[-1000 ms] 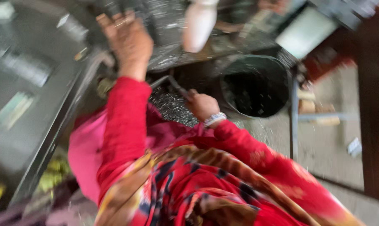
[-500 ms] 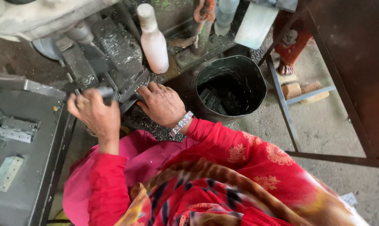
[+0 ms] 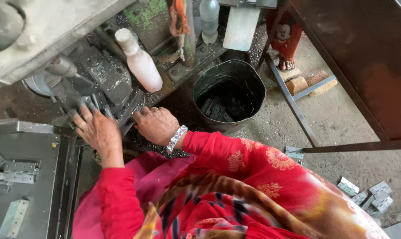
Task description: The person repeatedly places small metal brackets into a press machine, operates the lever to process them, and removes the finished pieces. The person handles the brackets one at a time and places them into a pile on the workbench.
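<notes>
My left hand point(image 3: 98, 131) reaches onto the bed of a grimy grey machine point(image 3: 89, 75), its fingers closed over a small grey metal piece point(image 3: 88, 104). My right hand point(image 3: 156, 125), with a beaded bracelet at the wrist, lies palm down on the machine's front edge just right of the left hand. Its fingertips curl out of sight, so I cannot tell whether it holds anything. Both arms are in red sleeves.
A white plastic bottle point(image 3: 139, 61) stands on the machine beyond my hands. A black bucket point(image 3: 249, 79) holding flat metal pieces sits to the right. Grey hinge plates point(image 3: 15, 171) lie on a metal tray at left. More hinge plates point(image 3: 372, 194) and bricks point(image 3: 307, 83) are on the floor.
The view has steadied and dropped lower. My left hand came down from above onto the machine bed, and my right hand moved up to the machine's edge beside it.
</notes>
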